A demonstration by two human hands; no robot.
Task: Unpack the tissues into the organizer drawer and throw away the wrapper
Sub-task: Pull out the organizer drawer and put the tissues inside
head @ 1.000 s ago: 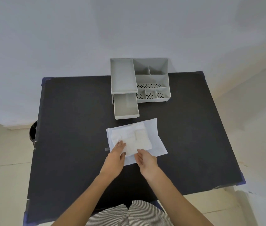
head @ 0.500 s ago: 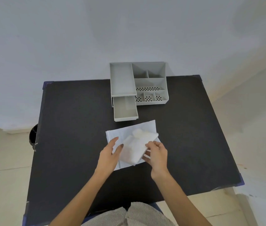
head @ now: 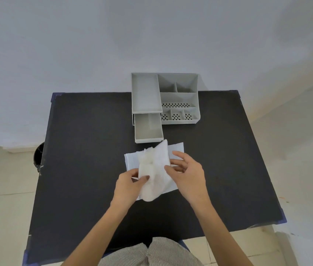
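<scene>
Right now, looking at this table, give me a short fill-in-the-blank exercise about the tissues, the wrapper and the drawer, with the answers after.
1. The left hand has a grip on the stack of ____.
2. The organizer's drawer is pulled ____.
3. The wrapper lies flat on the ____ table.
4. The right hand is beside the tissues with its fingers ____.

Answers: tissues; open; black; spread
</scene>
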